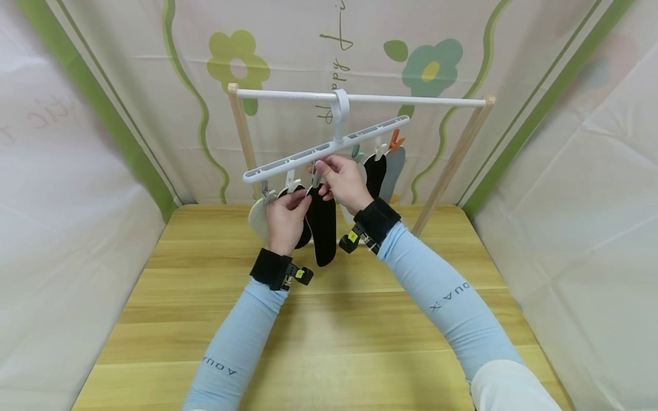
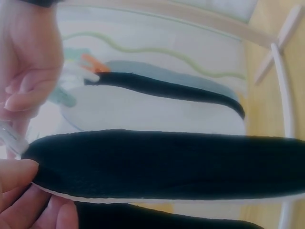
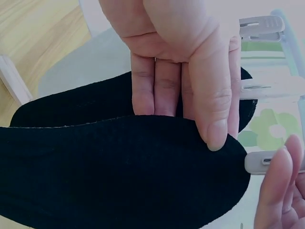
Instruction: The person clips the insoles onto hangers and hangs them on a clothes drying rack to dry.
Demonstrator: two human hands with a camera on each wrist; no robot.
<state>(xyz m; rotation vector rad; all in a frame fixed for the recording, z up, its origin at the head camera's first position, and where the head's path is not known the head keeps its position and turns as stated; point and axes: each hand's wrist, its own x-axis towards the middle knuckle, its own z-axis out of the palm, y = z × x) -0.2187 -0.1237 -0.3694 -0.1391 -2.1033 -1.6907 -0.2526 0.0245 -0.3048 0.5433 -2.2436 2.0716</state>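
Note:
My left hand (image 1: pixel 285 224) pinches the upper end of a black insole (image 1: pixel 323 231) between thumb and fingers. In the right wrist view that thumb lies over the insole's dark face (image 3: pixel 119 171). At the insole's top is a grey clothespin (image 1: pixel 315 176), which my right hand (image 1: pixel 343 181) grips between thumb and fingers just below the hanger bar. The clothespin's tip (image 3: pixel 255 162) meets the insole's rounded end in the right wrist view. The white hanger (image 1: pixel 288 162) hangs tilted by its hook, its right end higher.
The hanger's hook sits on a white rod (image 1: pixel 437 101) between wooden posts (image 1: pixel 452 162). Other clipped insoles hang alongside: a pale one (image 1: pixel 258 217) at left, a black one (image 1: pixel 376 171) and a grey one (image 1: pixel 394 171) under an orange clothespin (image 1: pixel 396 141) at right. Below lies the wooden tabletop (image 1: pixel 329 342).

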